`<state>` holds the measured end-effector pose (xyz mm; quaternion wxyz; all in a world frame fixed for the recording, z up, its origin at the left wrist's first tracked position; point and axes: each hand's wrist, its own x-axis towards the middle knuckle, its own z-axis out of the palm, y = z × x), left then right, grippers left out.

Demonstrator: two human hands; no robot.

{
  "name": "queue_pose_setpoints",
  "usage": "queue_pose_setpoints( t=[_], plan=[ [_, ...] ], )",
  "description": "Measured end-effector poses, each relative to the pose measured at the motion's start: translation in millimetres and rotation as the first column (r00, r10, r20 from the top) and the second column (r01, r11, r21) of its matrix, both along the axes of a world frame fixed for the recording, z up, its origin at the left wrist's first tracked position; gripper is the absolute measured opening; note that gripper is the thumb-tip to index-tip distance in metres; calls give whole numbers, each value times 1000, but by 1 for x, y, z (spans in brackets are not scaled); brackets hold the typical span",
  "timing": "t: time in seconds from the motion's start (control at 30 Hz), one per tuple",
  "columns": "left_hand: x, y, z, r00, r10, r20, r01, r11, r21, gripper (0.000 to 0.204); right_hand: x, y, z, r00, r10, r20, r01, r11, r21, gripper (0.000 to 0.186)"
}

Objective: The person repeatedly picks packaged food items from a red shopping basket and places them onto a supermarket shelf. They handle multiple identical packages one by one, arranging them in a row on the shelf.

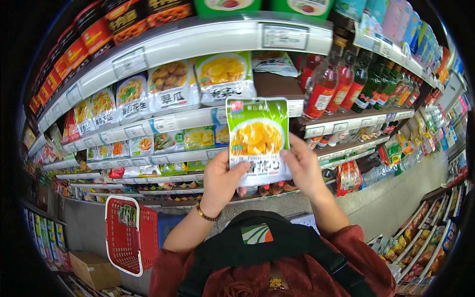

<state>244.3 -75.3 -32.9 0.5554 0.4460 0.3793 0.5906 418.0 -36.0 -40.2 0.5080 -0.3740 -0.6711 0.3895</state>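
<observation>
Both my hands hold up a green and white food pouch (258,138) with a picture of yellow sliced pickles in a bowl. My left hand (221,177) grips its lower left edge, thumb across the front. My right hand (303,166) pinches the right edge, thumb also on the front; the fingers behind are mostly hidden. Just beyond, a similar green and white pouch (225,79) stands on the shelf, beside a white pouch with a brown picture (172,86). To its right another pouch (274,63) lies in a partly bare slot.
A red shopping basket (111,237) with small packets in it is at my lower left, near a cardboard box (94,270). Glass bottles (324,84) line the shelf at right. Red-black packages (96,34) fill the upper shelf. A snack rack (425,237) stands at lower right.
</observation>
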Motion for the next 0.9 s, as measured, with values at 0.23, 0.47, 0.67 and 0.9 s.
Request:
queue_pose_setpoints(
  t=[0.23,0.47,0.67,0.9],
  plan=[
    [31,65,35,784,317,-534,-83,905,416,42,33,71,57,973,-199,120,174,965,198,36],
    [50,86,44,227,651,-724,121,719,685,49,28,137,76,930,-244,275,162,943,290,35],
    [56,117,43,75,751,-656,111,647,754,57,14,174,74,859,-386,336,266,898,351,35],
    [64,136,43,-53,787,-615,144,616,775,64,-8,220,64,819,-492,295,357,840,408,25]
  ],
)
